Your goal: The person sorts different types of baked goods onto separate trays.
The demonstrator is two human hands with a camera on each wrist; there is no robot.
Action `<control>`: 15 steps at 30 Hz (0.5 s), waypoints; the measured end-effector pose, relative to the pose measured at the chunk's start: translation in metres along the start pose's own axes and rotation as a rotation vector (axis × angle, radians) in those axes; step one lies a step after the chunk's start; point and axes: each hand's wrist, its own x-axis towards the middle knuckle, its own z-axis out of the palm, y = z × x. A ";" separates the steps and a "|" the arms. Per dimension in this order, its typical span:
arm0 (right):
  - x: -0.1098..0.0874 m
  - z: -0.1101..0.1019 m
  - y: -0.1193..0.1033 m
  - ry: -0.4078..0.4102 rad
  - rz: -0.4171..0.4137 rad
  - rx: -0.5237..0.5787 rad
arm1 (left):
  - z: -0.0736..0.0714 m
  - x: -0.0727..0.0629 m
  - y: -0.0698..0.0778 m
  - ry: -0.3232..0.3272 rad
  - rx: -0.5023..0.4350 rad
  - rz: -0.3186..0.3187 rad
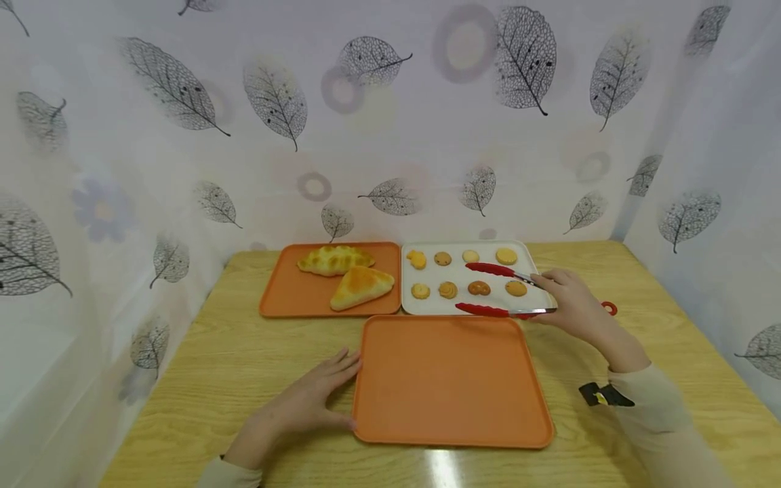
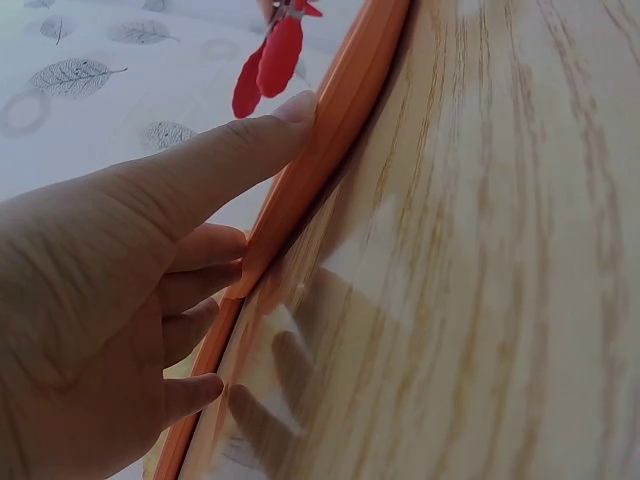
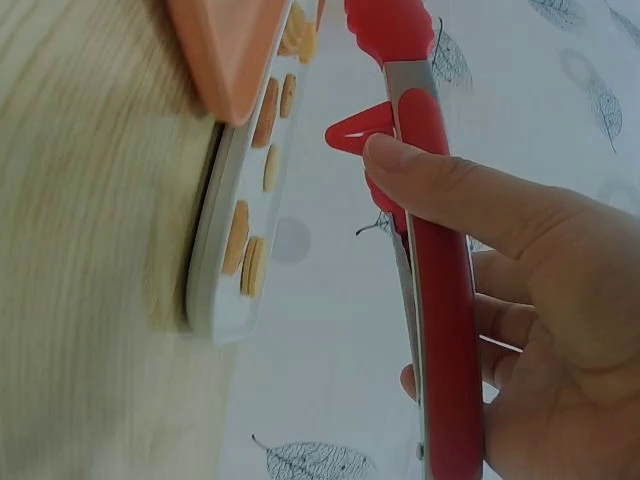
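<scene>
My right hand (image 1: 576, 305) grips a pair of red-tipped tongs (image 3: 450, 300), its thumb along one red handle. The tongs' tips stand spread apart above the white tray (image 1: 432, 273), with nothing between them. Two rows of small cookies lie on that tray, among them a pretzel-shaped one (image 1: 478, 288) and a round one (image 1: 506, 256) at the back right. My left hand (image 1: 305, 396) has its fingers extended against the left edge of the front orange tray (image 1: 451, 379). In the left wrist view its thumb (image 2: 295, 108) touches the tray's rim.
Behind and to the left, another orange tray (image 1: 293, 291) carries a braided bread (image 1: 335, 260) and a triangular bread (image 1: 363, 288). All three trays sit close together on the wooden table (image 1: 293, 346). A leaf-patterned cloth (image 1: 390, 149) hangs behind and at the sides.
</scene>
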 end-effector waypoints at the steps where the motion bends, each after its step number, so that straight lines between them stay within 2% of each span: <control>1: -0.004 0.000 0.002 0.013 0.006 0.005 | 0.000 0.000 0.001 -0.003 -0.001 -0.002; 7: -0.026 -0.004 0.015 0.092 0.020 0.017 | -0.002 -0.002 0.003 -0.008 -0.009 0.003; 15: -0.051 -0.018 0.028 0.045 0.165 0.057 | -0.001 -0.001 0.002 -0.006 0.003 0.002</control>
